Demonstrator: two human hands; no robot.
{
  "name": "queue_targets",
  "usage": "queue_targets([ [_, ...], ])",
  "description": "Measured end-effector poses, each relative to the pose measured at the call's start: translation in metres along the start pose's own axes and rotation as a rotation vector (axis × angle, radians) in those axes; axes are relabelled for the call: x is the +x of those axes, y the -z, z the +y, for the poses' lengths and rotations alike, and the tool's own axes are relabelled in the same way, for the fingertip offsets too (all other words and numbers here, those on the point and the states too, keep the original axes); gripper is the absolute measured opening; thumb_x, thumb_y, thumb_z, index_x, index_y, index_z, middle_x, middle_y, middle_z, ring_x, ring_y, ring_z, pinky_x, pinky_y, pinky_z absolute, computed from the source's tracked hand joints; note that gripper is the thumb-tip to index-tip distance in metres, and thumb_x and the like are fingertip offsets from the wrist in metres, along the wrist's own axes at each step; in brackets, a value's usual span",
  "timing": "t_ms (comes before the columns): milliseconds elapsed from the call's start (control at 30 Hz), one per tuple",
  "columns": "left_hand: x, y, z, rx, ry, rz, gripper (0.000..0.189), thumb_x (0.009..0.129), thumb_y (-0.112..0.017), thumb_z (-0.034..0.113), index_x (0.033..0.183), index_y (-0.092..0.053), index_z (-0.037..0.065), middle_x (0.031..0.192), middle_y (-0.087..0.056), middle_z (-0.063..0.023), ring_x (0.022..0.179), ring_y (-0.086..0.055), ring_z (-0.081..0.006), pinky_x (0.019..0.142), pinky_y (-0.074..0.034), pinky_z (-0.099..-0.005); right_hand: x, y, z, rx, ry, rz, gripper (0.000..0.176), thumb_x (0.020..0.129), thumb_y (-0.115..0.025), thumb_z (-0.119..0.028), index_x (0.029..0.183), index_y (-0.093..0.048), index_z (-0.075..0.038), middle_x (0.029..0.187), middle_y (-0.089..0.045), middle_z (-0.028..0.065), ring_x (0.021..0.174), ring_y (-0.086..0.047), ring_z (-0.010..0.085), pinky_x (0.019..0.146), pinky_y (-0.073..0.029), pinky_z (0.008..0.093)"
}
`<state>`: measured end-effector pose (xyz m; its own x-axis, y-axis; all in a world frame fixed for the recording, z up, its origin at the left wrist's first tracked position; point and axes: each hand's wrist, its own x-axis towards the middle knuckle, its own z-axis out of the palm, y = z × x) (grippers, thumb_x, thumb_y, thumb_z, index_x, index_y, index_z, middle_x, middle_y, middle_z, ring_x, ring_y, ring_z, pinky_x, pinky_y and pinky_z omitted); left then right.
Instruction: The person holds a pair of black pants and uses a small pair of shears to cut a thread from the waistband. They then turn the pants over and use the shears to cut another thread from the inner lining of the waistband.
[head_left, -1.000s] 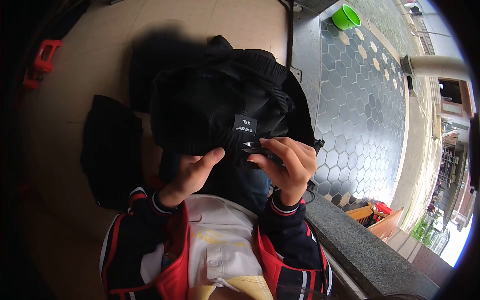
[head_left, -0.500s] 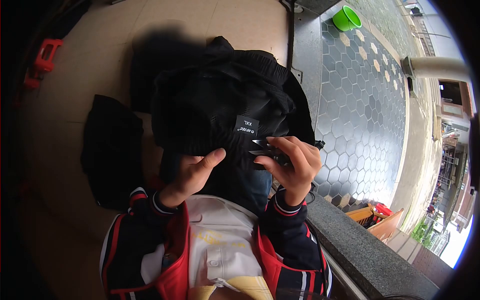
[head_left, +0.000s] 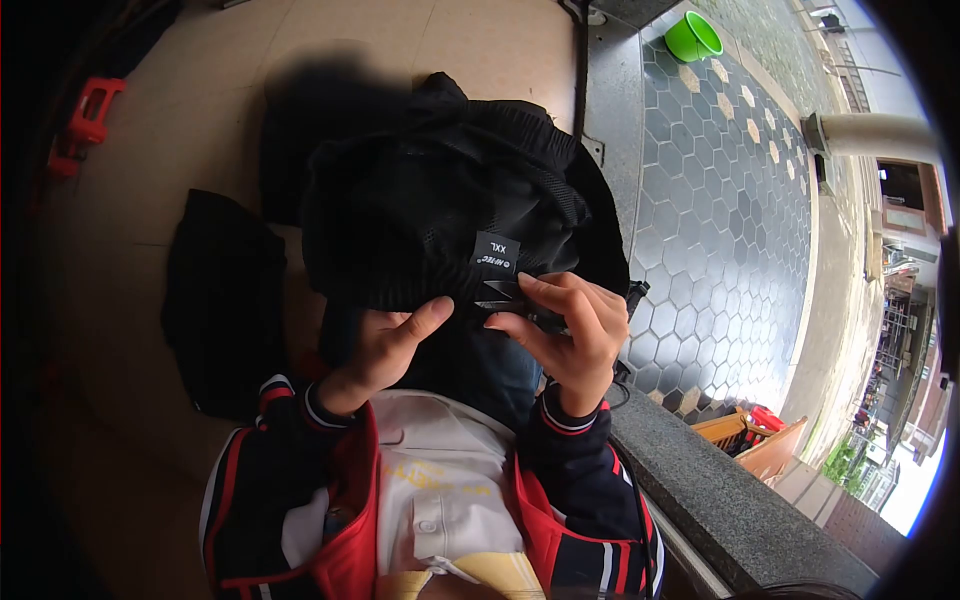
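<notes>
A black garment [head_left: 400,210] with a ribbed edge is spread over my lap, and a small dark label [head_left: 495,250] printed "XXL" shows on it. My left hand [head_left: 385,345] grips the garment's near edge, thumb on top and the other fingers mostly hidden underneath. In my right hand [head_left: 578,335] is a pair of thread snips [head_left: 500,294], held between thumb and fingers. Their two pointed blades are apart, facing left just below the label, close to the fabric. Whether the blades touch a thread is too small to tell.
Another dark cloth [head_left: 222,300] lies to the left, near a red plastic stool [head_left: 95,110]. A stone ledge [head_left: 720,490] runs along my right side. Beyond it are hexagonal floor tiles [head_left: 700,220], a green bucket [head_left: 693,38] and a wooden item [head_left: 770,450].
My right hand has moved slightly left with the thread snips, bringing the blades nearer my left thumb. The left hand and the garment have hardly moved.
</notes>
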<state>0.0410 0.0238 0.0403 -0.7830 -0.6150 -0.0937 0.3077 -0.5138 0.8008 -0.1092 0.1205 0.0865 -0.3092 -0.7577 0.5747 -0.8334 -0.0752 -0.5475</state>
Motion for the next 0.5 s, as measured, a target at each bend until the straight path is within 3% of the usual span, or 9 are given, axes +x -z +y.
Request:
queue_targets([
  [400, 0.0001, -0.0040, 0.0028, -0.005, 0.002, -0.005, 0.028, 0.084, -0.057, 0.006, 0.111, -0.054, 0.000, 0.104, -0.058, -0.0042, 0.096, -0.053, -0.0118, 0.088, -0.040, -0.0265, 0.0010, 0.0003, -0.0049, -0.025, -0.036, -0.007, 0.036, 0.057, -0.079, -0.026, 0.077, -0.059, -0.004, 0.057, -0.053, 0.0024, 0.044, -0.051, 0.0140, 0.039, -0.038, 0.0240],
  [500, 0.0005, -0.0048, 0.0045, 0.029, 0.021, -0.019, 0.027, 0.084, -0.057, 0.006, 0.110, -0.055, 0.000, 0.100, -0.058, -0.0026, 0.090, -0.053, -0.0097, 0.082, -0.041, -0.0241, 0.0000, -0.0001, -0.0041, -0.015, -0.031, 0.003, 0.035, 0.057, -0.079, -0.025, 0.077, -0.059, -0.004, 0.057, -0.054, 0.0021, 0.043, -0.050, 0.0135, 0.039, -0.037, 0.0238],
])
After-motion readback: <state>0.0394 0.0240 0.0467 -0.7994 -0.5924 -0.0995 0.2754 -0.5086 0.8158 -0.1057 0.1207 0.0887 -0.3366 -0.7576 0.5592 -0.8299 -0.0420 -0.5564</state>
